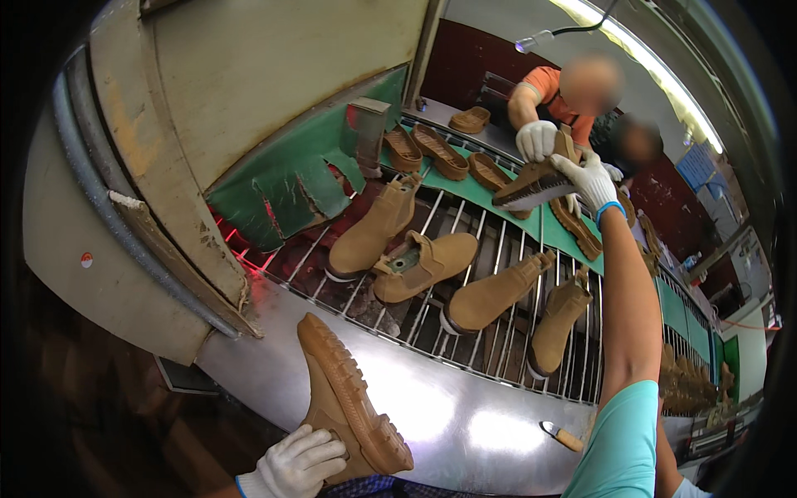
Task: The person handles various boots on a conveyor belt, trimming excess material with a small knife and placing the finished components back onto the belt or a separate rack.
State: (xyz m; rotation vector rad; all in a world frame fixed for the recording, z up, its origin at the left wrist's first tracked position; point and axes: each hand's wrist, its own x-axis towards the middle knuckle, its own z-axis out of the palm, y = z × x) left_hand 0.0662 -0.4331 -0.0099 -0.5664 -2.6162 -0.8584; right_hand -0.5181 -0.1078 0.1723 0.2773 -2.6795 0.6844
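My left hand, in a white knit glove, grips a tan boot by its upper near the lower edge. Its chunky, ridged brown sole faces right. My right hand, gloved with a blue cuff, reaches far over the rack, closed on another tan boot with a dark underside. A co-worker's gloved hand is right beside that boot. Below lie several tan boots on the metal rods, among them one boot at left, one on its side, and two more to the right.
A rod conveyor runs past a metal ledge, where a wooden-handled knife-like tool lies. Loose soles line a green mat beyond. A torn green curtain hangs at the machine opening, with red glow beneath. Two people stand opposite.
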